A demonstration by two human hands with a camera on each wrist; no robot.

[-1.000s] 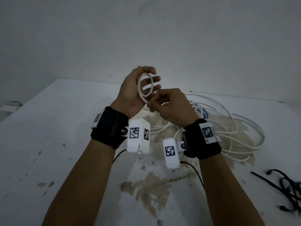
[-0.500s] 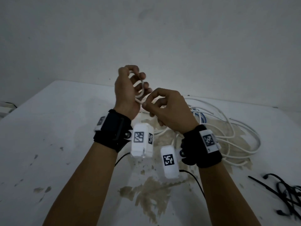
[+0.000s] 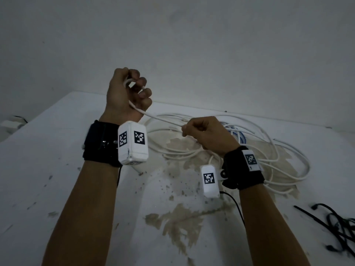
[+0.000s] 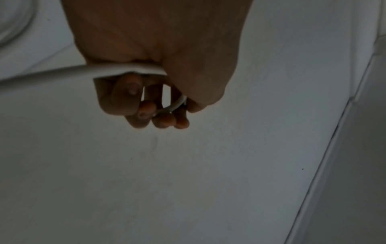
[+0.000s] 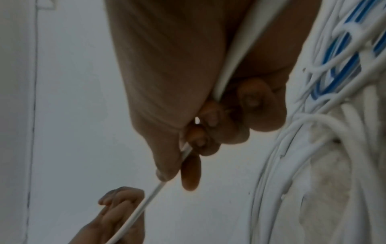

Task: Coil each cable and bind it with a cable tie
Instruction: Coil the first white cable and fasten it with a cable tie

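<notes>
Hands (image 3: 126, 93) (image 3: 207, 133) grip smooth, round white cable (image 3: 163, 119) taut between them.

My counter (image 3: 57, 150) is white, with brownish stains and chipped patches across its middle. A loose heap of white cable (image 3: 278, 156) sprawls on it toward the right, and a tangle of black cable ties (image 3: 338, 229) lies near the right edge.

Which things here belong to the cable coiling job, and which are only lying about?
Belong to the job:
- white cable, held by left hand and right hand
- loose white cable pile
- black ties or cords, too dark to tell which

Lying about:
- small white object at the table's left edge
</notes>
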